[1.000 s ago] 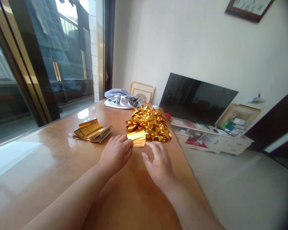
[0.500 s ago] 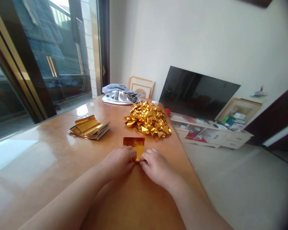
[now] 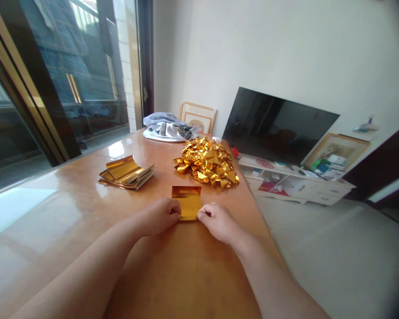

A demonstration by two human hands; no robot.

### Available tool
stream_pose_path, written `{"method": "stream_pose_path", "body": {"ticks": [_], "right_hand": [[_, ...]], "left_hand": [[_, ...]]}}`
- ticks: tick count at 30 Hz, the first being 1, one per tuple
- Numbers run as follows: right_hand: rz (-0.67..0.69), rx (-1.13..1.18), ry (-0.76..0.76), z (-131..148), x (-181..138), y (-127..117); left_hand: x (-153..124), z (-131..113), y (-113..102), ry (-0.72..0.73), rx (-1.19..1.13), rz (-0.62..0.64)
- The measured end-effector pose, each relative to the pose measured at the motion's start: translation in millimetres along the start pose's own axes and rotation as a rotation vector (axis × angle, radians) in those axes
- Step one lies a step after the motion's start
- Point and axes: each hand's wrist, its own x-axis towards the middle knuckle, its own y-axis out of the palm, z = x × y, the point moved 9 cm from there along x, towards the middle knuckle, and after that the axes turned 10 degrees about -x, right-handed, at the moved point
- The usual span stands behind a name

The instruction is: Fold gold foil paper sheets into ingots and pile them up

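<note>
The gold foil sheet (image 3: 186,203) lies flat on my table (image 3: 69,208), its near corners pinched by my left hand (image 3: 161,215) and right hand (image 3: 217,220), which have spread apart since earlier. Folded gold pieces (image 3: 207,162) sit piled beyond.

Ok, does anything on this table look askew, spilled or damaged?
Nothing stands out. The gold sheet lies flat between both hands, the foil stack curls up slightly on top, and the folded pile sits heaped near the table edge.
</note>
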Motion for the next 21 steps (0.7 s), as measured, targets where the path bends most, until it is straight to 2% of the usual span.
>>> {"method": "stream_pose_path", "body": {"ticks": [8, 21], "right_hand": [[-0.038, 0.032, 0.12, -21, 3, 8], [-0.025, 0.009, 0.094, -21, 4, 9]], "left_hand": [[0, 0, -4, -0.018, 0.033, -0.029], [3, 3, -4, -0.045, 0.048, -0.009]]}}
